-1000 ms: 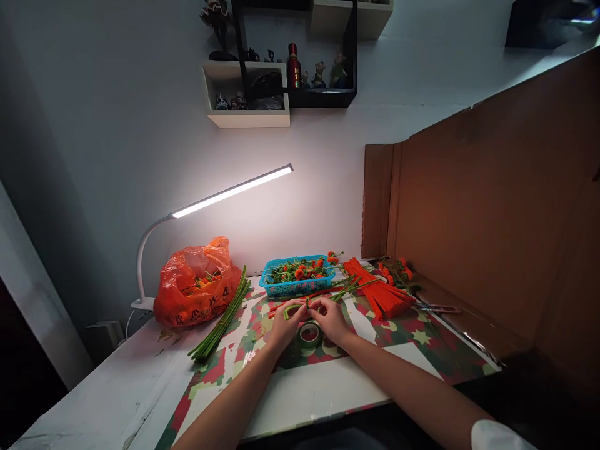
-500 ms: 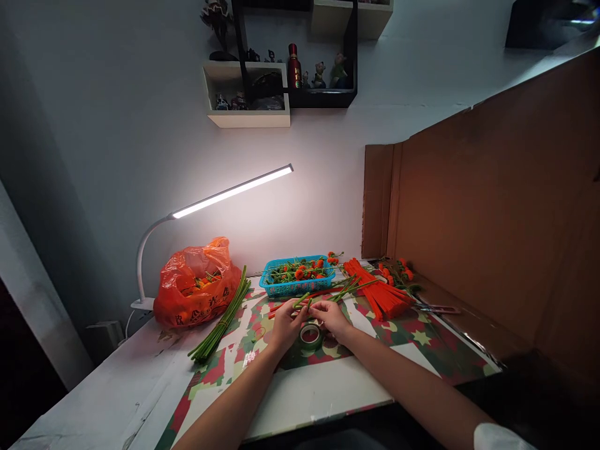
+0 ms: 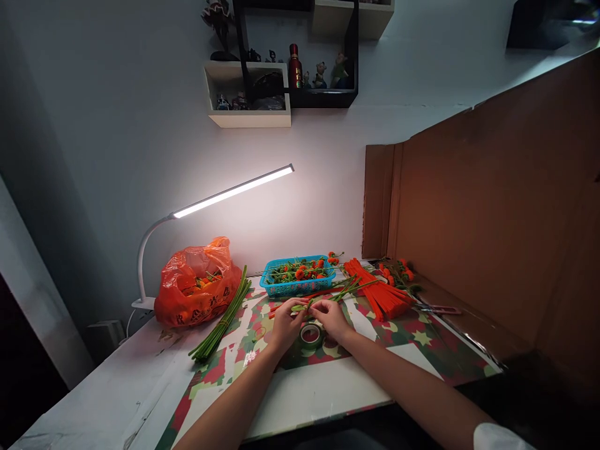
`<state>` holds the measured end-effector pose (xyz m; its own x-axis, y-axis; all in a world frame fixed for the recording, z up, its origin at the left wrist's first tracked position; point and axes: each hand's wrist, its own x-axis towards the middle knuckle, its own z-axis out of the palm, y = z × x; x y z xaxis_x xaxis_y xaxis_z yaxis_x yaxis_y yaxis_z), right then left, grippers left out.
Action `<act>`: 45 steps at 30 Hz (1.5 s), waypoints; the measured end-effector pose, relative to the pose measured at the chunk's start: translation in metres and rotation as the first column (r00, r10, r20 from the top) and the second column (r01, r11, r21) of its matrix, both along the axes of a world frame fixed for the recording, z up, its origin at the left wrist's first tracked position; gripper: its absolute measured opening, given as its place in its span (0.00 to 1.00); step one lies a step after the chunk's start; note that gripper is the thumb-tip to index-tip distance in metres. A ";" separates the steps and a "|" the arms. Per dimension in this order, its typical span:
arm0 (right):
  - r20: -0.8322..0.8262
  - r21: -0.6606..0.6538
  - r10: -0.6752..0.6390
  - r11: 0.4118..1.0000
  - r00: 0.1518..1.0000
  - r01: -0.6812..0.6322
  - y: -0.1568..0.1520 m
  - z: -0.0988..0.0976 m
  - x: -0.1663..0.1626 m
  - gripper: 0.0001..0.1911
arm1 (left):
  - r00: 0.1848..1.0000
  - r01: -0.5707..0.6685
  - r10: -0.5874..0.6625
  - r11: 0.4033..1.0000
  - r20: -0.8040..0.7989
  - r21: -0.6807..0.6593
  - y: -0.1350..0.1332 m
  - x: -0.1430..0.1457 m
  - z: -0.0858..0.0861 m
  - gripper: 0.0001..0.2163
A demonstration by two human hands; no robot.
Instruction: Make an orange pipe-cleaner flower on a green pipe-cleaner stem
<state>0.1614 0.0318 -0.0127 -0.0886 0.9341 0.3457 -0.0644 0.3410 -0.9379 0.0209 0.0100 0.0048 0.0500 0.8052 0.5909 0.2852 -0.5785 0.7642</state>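
**Both hands pinch a green stem over the tape roll**

Head view: at the centre of the frame, slightly below the middle, the left hand (image 3: 285, 324) and the right hand (image 3: 330, 317) meet fingertip to fingertip. Both are curled nearly closed, pinching a short green stem (image 3: 300, 306) that runs between them, its free end poking out to the left of the left fingers. Just below the hands, touching or nearly touching them, a roll of tape (image 3: 310, 335) lies flat on the patterned red-and-green table cover (image 3: 412, 340).

Just above the hands, further back on the table, stands a blue basket (image 3: 297, 278) filled with small orange flowers on green stems. Loose green and red stems (image 3: 349, 289) lie between basket and hands. To the right of them lies a fan of orange strips (image 3: 377, 289), with scissors (image 3: 438, 308) beyond. At the left, a bundle of long green stems (image 3: 222, 319) lies slantwise beside an orange plastic bag (image 3: 195, 282). A lit desk lamp (image 3: 232, 191) arches over the bag. A brown cardboard sheet (image 3: 492, 206) fills the right side.
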 end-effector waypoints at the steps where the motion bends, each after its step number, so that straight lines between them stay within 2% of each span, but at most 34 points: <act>1: -0.015 -0.020 0.019 1.000 1.000 -0.020 0.000 0.000 0.000 0.18 | 1.000 0.001 -0.001 1.000 -0.001 0.000 0.000 0.000 0.000 0.11; 11: -0.105 -0.175 0.162 0.968 0.981 -0.178 -0.001 0.002 0.003 0.19 | 0.998 0.057 -0.057 0.998 0.003 0.002 -0.001 -0.001 0.000 0.11; 20: -0.034 -0.179 0.226 0.957 0.973 -0.229 0.000 0.003 0.005 0.19 | 0.996 0.048 -0.043 0.996 -0.080 0.069 -0.001 -0.003 0.001 0.08; 26: -0.122 -0.218 0.280 0.928 0.952 -0.301 0.002 0.000 0.005 0.19 | 0.994 0.034 -0.024 0.995 -0.106 0.089 -0.004 -0.002 0.004 0.07; 35: -0.114 -0.233 0.292 0.921 0.950 -0.311 0.004 -0.001 0.005 0.19 | 0.991 0.099 -0.092 0.992 -0.093 0.074 -0.001 -0.003 -0.001 0.09; 45: -0.127 -0.260 0.251 0.925 0.960 -0.276 0.002 0.000 0.005 0.17 | 0.986 0.050 -0.033 0.994 -0.165 0.102 0.001 -0.005 -0.003 0.09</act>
<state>0.1664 0.0336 -0.0126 -0.3253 0.9404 0.0994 -0.2049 0.0326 -0.9782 0.0161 0.0114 0.0021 0.1848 0.7340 0.6535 0.3749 -0.6674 0.6435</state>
